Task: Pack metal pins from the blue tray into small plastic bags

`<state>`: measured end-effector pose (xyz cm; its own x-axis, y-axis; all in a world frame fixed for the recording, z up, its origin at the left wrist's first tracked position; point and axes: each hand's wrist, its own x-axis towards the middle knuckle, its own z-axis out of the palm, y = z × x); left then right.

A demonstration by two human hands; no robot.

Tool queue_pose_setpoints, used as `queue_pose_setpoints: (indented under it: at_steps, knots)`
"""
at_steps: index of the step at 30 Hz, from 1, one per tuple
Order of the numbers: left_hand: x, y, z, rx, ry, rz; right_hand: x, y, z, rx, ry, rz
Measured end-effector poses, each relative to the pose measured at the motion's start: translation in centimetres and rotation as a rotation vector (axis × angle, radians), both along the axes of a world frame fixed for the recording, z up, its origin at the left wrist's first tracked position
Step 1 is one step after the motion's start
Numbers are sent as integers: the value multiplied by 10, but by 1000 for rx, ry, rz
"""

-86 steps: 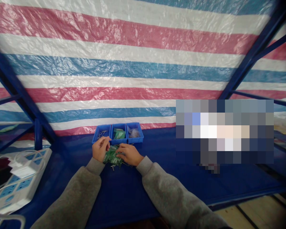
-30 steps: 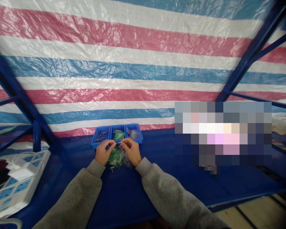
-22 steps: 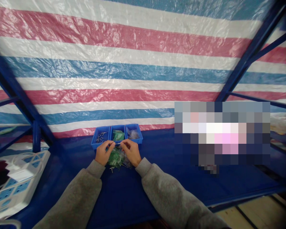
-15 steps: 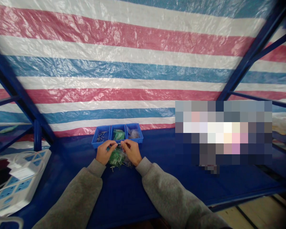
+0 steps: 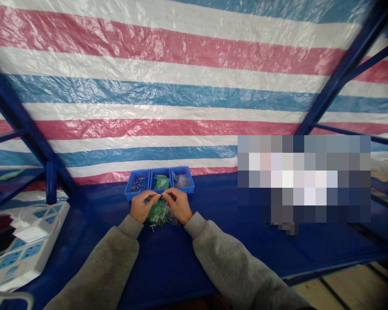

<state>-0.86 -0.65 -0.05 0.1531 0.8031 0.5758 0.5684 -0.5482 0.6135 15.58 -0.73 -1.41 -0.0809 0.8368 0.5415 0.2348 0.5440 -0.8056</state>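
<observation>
You see a wall of crinkled plastic tarpaulin filling the upper frame, striped in red, white and blue. Blue steel frame bars run diagonally across the upper right and left corners. A blue-covered workbench spans the lower frame, with a white power strip with blue sockets at lower left. A pale floor with dark lines shows at lower right. A pixelated patch hides the area right of centre.

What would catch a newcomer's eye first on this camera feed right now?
The huge red, white and blue striped tarpaulin fills the background. Below, the left hand and right hand meet over a heap of green packets and metal pins, just before a blue three-compartment tray. A white power strip lies at lower left.
</observation>
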Motion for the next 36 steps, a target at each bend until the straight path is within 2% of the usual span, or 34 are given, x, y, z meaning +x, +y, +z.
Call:
queue_pose_setpoints:
  at_steps: [4,14,23,26,31,36]
  knots:
    - [1,1,-1,1,-97,-28,0,0,0,-12,-51,3]
    - [4,4,-1,-237,-385,-152,1,0,1,-4,-83,-37]
    - [3,6,-7,-317,-464,-133,-1,-2,0,-25,-57,-33]
    - [4,7,-6,-312,-491,-120,-1,-2,1,-30,-44,-30]
    - [4,7,0,-313,-604,-186,-1,-3,2,-52,10,-47]
    - [4,5,3,-295,-514,-186,0,-2,2,-53,34,-74]
